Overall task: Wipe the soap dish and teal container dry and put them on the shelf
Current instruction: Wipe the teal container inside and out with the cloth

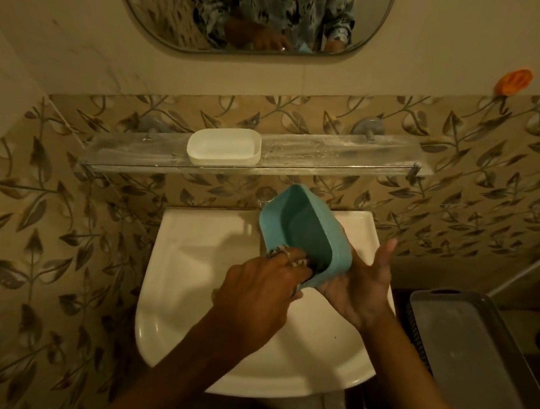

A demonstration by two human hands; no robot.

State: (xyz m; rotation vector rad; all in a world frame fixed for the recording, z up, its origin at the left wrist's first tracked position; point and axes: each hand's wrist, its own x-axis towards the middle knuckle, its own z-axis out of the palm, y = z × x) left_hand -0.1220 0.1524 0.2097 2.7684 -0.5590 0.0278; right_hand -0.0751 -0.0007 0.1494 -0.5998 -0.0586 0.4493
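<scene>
The teal container (pixel 303 229) was tilted over the white sink (pixel 192 262), below the glass shelf (pixel 336 160). The soap dish (pixel 224 146) sat on that shelf, at the container's 11 o'clock. A grey tray (pixel 467 360) lay at 4 o'clock. The left hand (pixel 250 294) curled its grip over the container's near rim, fingertips hidden inside. The right hand (pixel 361 285) cradled it from beneath, fingers straight. The mirror (pixel 365 17) was cut off at 12 o'clock.

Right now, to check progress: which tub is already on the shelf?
The white soap dish, on the shelf; the teal container is tilted above the sink, held by left hand and right hand.
</scene>
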